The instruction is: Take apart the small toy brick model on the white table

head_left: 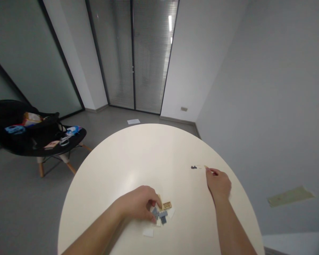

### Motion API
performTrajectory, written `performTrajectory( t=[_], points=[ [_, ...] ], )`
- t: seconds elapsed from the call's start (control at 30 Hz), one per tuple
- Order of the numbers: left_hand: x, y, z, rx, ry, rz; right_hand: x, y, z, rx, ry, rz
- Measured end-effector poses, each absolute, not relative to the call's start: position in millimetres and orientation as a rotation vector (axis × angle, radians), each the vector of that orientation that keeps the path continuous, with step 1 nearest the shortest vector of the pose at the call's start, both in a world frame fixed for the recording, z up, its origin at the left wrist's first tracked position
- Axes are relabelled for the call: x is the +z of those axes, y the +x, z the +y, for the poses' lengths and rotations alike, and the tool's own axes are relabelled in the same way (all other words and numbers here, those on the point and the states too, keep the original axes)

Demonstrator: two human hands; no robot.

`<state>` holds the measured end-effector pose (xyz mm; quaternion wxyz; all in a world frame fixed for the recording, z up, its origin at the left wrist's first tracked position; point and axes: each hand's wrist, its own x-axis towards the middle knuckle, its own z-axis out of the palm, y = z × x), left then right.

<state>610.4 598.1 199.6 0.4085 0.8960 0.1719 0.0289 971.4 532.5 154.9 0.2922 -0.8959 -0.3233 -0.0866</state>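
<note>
My left hand (141,203) is at a small pile of toy building bricks, its thumb and index finger apart and curved around the pile's left side. In that pile a tan brick (167,205) shows its hollow underside. Below it are a light grey brick (163,214) and a dark blue-grey brick (163,220). White flat pieces (148,232) lie around them. Over on the right, my right hand (219,183) rests at the table with its fingertips pinched on a small tan piece (206,166). Small dark bricks (193,167) and thin pale pieces lie just left of those fingertips.
The round white table (138,152) curves close to the wall on the right. A black chair (5,145) with bags and packets on its seat stands at the left. A white sheet (133,121) lies on the floor beyond the table.
</note>
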Motion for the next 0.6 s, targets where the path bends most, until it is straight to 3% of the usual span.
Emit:
performTrajectory(
  t=[0.6],
  points=[
    [204, 625, 579, 0.208, 2.398, 0.413, 162, 941, 540, -0.345, -1.958, -1.200]
  ],
)
